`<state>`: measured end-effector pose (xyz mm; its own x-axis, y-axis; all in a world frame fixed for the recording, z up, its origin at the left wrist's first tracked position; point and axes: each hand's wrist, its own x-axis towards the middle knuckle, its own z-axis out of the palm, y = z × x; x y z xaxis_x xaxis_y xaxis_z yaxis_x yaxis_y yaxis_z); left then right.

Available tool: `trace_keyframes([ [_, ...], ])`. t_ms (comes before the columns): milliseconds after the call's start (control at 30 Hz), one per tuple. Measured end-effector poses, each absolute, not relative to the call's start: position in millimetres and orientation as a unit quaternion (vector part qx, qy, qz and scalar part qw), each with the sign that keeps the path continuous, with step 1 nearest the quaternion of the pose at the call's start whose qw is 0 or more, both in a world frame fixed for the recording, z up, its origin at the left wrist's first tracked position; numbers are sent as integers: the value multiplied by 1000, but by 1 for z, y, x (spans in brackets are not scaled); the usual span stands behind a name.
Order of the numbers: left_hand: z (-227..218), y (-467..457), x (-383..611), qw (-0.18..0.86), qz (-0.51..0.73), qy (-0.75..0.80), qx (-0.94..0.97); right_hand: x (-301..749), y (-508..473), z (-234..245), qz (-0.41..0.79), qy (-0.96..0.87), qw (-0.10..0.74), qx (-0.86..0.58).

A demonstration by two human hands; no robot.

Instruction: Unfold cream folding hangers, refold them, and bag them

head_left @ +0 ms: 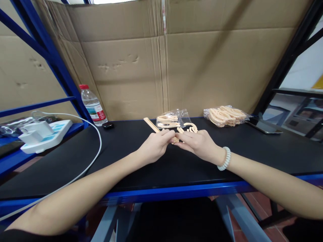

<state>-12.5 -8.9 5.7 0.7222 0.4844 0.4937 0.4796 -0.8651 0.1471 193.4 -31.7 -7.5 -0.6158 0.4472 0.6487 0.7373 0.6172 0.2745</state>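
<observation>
My left hand (156,145) is closed round a long pale wooden strip (150,125) that slants up and to the left from its fingers. My right hand (199,144), with a white coil band on its wrist, is pinched against the strip's lower end, fingertip to fingertip with the left. Both hands hover just above the black tabletop (126,158). Behind them lie loose curved wooden pieces (190,127) and a clear bag of similar pieces (168,120).
A second clear bag of wooden pieces (225,116) lies at the back right beside a dark tablet (264,127). At the left stand a water bottle (93,106), a small black object (108,125), and a white power strip (45,134) with a white cable (97,148). Cardboard (166,60) walls the back.
</observation>
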Motion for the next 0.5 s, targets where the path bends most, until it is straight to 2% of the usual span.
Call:
trace_keyframes([
  [333, 2, -12, -10, 57, 357, 205, 910, 193, -33, -4, -77, -880, 358, -302],
  [500, 15, -7, -17, 34, 341, 214, 915, 193, -30, 4, 96, -845, 425, -311],
])
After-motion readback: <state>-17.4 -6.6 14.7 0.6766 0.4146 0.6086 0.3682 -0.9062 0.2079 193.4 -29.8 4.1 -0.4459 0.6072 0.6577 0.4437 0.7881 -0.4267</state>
